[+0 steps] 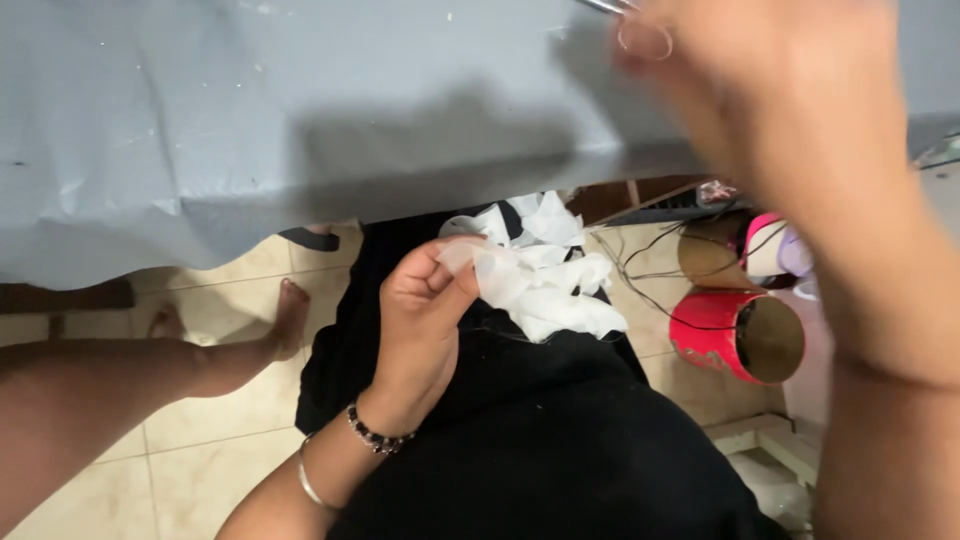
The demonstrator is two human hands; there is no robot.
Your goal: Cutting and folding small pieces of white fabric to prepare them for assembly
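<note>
White crumpled fabric pieces [545, 275] lie on the black-clothed lap [540, 430], just below the edge of the grey-covered counter [250, 120]. Left hand [425, 310] pinches one translucent piece at the pile's near-left edge, thumb and fingers closed on it; beaded bracelet and metal bangle on that wrist. Right hand [780, 110] is raised above the counter edge, up-right of the pile, blurred; grip cannot be told, a thin metal tool shows at its fingertips. Red cylinder container [735, 335] on its side on the floor, right of the pile.
</note>
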